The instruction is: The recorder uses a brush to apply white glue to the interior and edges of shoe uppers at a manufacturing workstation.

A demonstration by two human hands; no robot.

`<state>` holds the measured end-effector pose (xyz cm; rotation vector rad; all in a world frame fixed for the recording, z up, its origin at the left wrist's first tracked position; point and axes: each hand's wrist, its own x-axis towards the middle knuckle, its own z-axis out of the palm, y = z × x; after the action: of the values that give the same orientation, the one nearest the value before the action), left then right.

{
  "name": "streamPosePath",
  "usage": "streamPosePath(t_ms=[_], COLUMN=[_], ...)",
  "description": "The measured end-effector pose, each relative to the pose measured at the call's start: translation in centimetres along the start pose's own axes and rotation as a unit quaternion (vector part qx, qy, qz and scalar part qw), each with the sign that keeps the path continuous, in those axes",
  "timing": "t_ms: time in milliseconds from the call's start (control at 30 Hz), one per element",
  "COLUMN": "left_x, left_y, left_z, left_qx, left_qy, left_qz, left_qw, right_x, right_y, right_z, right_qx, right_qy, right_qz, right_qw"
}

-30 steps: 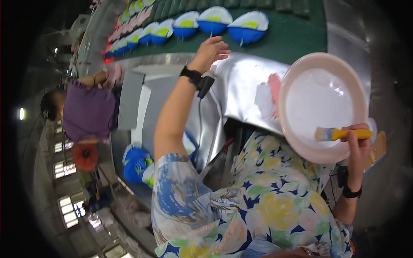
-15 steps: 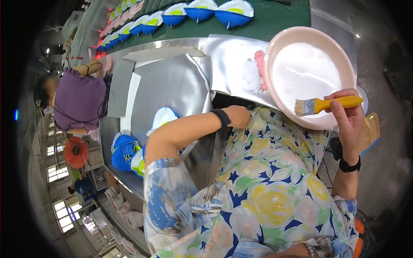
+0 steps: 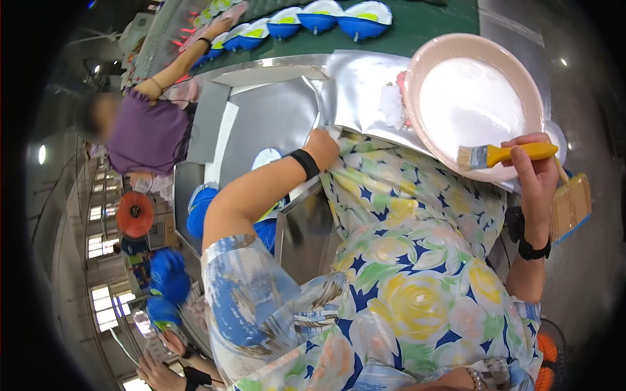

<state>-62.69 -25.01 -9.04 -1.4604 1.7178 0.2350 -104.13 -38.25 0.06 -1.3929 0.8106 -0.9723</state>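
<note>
Shifted leftward since half a second ago: left hand (image 3: 323, 148), now clenched on the edge of a floral apron (image 3: 417, 293), near the near edge of the metal bench (image 3: 362, 85). Held in the right hand (image 3: 538, 174), fingers closed round its handle: a yellow brush (image 3: 501, 155), bristles over the near rim of a pink basin (image 3: 482, 45) at the bench's right end. Beyond the far edge: blue-and-white shoe uppers (image 3: 366, 25) lined up on a green belt (image 3: 430, 32).
</note>
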Motion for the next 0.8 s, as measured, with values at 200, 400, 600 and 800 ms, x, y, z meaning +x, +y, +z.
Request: streamPosePath(t_ms=[200, 400, 600, 800], left_x=[-7.3, -19.2, -15.6, -11.7], left_y=[-5.3, -8.9, 0.0, -7.0], left_z=[-2.0, 4.9, 11.1, 2.9], left_qx=[-0.677, -0.591, -0.183, -0.798], left_qy=[0.129, 0.151, 0.098, 0.357], left_qz=[-0.018, -0.210, -0.132, -0.178], left_qw=[0.724, 0.764, 0.969, 0.452], right_x=[0.4, 2.1, 2.3, 2.1], right_y=[0.3, 1.5, 0.5, -0.1], right_z=[0.1, -2.8, -0.5, -1.0], right_qx=[-0.050, -0.109, -0.060, -0.073], right_qy=[-0.053, -0.027, -0.040, -0.019], right_qz=[-0.018, -0.073, -0.001, 0.008], right_qw=[0.997, 0.991, 0.997, 0.997])
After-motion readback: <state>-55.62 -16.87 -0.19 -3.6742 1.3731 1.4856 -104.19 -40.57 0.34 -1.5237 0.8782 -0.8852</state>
